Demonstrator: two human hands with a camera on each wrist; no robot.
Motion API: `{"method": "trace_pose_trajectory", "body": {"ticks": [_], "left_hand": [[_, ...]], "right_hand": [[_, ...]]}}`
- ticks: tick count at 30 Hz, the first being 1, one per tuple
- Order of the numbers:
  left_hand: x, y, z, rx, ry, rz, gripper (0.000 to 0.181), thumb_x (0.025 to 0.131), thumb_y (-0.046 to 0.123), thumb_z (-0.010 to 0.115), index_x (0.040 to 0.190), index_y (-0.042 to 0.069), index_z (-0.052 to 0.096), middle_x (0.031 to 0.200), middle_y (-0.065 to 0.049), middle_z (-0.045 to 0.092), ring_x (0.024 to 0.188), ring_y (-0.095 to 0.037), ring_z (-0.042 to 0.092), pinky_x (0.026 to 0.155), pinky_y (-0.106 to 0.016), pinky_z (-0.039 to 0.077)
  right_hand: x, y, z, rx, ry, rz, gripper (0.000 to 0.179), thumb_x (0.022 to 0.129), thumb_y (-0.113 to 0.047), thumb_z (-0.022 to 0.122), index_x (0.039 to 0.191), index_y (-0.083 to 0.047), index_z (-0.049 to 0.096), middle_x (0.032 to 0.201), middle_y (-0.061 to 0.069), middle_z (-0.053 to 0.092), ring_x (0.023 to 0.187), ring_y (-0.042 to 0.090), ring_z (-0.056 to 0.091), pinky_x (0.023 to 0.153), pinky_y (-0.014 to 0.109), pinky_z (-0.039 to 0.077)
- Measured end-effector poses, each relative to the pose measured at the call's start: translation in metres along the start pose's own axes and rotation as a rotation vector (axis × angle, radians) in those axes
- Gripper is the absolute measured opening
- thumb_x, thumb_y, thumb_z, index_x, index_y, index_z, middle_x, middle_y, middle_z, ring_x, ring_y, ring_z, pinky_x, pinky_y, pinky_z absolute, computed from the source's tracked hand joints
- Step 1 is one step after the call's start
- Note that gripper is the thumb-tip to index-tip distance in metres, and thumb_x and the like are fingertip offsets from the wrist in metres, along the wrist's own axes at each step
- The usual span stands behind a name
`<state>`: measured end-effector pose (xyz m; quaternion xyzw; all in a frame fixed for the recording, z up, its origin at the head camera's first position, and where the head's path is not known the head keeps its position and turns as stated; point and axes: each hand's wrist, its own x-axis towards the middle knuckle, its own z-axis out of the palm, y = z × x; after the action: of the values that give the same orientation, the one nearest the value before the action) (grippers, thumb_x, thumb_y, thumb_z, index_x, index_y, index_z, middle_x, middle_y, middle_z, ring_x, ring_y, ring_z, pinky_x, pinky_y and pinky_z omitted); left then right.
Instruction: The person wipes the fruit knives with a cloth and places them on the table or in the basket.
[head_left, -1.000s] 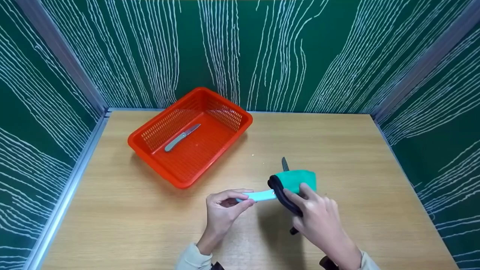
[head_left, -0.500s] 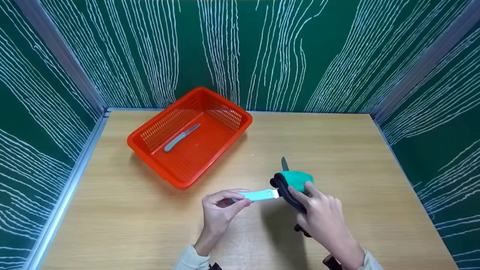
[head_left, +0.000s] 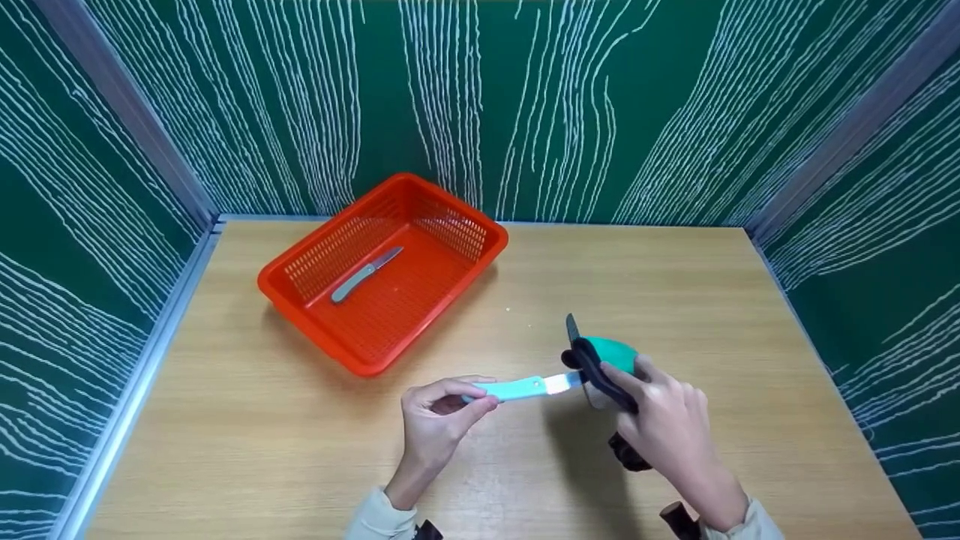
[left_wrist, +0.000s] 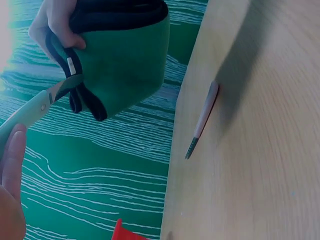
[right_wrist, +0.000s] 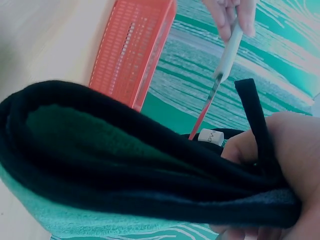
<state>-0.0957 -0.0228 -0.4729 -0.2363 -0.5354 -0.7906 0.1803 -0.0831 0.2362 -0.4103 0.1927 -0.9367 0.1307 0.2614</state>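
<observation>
My left hand (head_left: 442, 420) pinches the light-blue handle of a knife (head_left: 517, 389) between thumb and fingers, its blade pointing right. The blade's tip end overlaps the black-edged fold of a green cloth (head_left: 613, 351). My right hand (head_left: 671, 420) grips this folded cloth by its black border, and a small white label (right_wrist: 210, 136) shows on the border. In the left wrist view, the blade (left_wrist: 69, 85) crosses the cloth's dark edge. Under the cloth, a second knife (left_wrist: 206, 112) with a pale handle and dark blade lies on the table, partly hidden in the head view.
A red plastic basket (head_left: 420, 330) with slotted sides stands at the back left of the wooden table (head_left: 675, 277). Inside it lies a grey-handled knife (head_left: 366, 274). Green panels (head_left: 517, 90) with white wavy lines enclose the table at the back and sides.
My right hand and the cloth have moved to the right, away from my left hand. More of the held knife's blade shows now. My left hand has shifted slightly left.
</observation>
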Motion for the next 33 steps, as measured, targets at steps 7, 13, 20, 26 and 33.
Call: {"method": "trace_pose_trajectory", "body": {"ticks": [7,13,20,26,33], "left_hand": [[0.002,-0.002,-0.002,0.002,0.003,-0.003,0.015,0.070,-0.016,0.074,0.082,-0.008,0.070,0.087,-0.025,0.069,0.077,-0.032,0.069,0.059,-0.036,0.058],[0.003,-0.003,-0.003,-0.012,-0.002,-0.011,0.012,0.071,-0.016,0.073,0.079,-0.009,0.068,0.086,-0.026,0.068,0.074,-0.031,0.069,0.057,-0.036,0.058],[0.000,-0.003,0.001,0.014,-0.031,-0.007,0.013,0.071,-0.015,0.074,0.080,-0.007,0.069,0.088,-0.024,0.069,0.076,-0.031,0.069,0.056,-0.032,0.057],[0.000,-0.006,0.007,0.027,-0.046,-0.005,0.013,0.071,-0.015,0.074,0.080,-0.008,0.069,0.088,-0.023,0.069,0.077,-0.030,0.069,0.055,-0.032,0.057],[0.001,-0.005,0.012,0.035,0.016,-0.013,0.015,0.070,-0.014,0.076,0.082,-0.007,0.070,0.088,-0.023,0.070,0.079,-0.032,0.069,0.058,-0.034,0.057]], "right_hand": [[0.002,0.006,-0.006,0.025,0.048,0.047,0.042,0.060,0.005,0.060,0.097,-0.006,0.075,0.070,0.002,0.045,0.044,0.011,0.030,0.037,0.022,0.023],[0.010,0.008,-0.012,0.036,0.158,0.044,0.041,0.061,0.004,0.057,0.096,-0.006,0.076,0.068,0.001,0.043,0.046,0.007,0.026,0.037,0.021,0.021],[0.019,0.007,-0.017,0.037,0.264,0.118,0.035,0.063,0.005,0.060,0.092,-0.005,0.076,0.066,0.002,0.044,0.045,0.008,0.023,0.038,0.024,0.019],[0.020,-0.006,-0.020,0.089,0.258,0.101,0.036,0.063,0.005,0.066,0.095,-0.008,0.076,0.068,0.000,0.048,0.045,0.008,0.030,0.036,0.023,0.024],[0.011,-0.030,-0.012,0.107,0.104,-0.056,0.051,0.053,0.007,0.063,0.100,-0.010,0.075,0.073,-0.002,0.045,0.046,0.005,0.033,0.037,0.018,0.026]]}}
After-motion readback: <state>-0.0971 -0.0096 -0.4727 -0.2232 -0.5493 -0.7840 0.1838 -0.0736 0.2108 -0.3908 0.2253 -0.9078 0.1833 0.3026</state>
